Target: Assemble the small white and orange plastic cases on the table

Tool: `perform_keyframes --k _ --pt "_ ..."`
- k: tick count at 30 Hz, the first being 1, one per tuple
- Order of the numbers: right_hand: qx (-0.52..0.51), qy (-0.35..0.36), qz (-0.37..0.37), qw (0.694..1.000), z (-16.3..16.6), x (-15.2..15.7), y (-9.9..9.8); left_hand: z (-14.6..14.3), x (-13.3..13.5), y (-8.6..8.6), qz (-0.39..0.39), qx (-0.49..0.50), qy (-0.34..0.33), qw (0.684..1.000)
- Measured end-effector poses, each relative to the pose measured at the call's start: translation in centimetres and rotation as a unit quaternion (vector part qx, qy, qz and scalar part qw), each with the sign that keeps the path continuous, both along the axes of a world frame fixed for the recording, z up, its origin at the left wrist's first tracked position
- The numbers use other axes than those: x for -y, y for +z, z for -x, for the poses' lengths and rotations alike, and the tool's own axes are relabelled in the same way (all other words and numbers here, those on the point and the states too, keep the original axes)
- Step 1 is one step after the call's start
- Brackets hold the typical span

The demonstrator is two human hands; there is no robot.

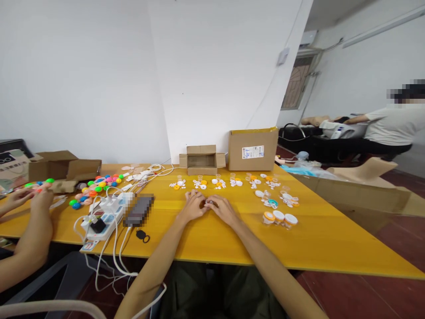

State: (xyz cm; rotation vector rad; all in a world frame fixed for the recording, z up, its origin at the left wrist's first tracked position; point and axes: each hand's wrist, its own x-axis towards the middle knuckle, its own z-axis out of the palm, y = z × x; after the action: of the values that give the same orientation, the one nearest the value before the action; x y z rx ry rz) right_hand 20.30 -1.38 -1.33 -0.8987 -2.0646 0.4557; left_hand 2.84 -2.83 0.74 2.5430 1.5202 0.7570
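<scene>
My left hand (193,206) and my right hand (222,207) meet at the middle of the yellow table (318,239), fingers curled together around a small pale part (210,202) pinched between them. What the part is stays too small to name. Just beyond my hands lies a row of small white and orange plastic pieces (219,181). To the right, three small capped clear pots (279,218) stand near my right forearm.
An open cardboard box (202,160) and a taller closed one (253,149) stand at the back. A power strip (105,215) with white cables and a dark phone (138,210) lie left. Another person's hands (31,197) work by coloured balls (94,188). Someone sits far right.
</scene>
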Motion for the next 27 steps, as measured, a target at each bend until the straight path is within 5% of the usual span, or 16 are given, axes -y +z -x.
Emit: perform_keyframes --k 27 --pt "0.007 -0.033 0.022 0.999 0.36 -0.29 -0.37 0.25 -0.22 -0.25 -0.005 0.009 -0.009 1.000"
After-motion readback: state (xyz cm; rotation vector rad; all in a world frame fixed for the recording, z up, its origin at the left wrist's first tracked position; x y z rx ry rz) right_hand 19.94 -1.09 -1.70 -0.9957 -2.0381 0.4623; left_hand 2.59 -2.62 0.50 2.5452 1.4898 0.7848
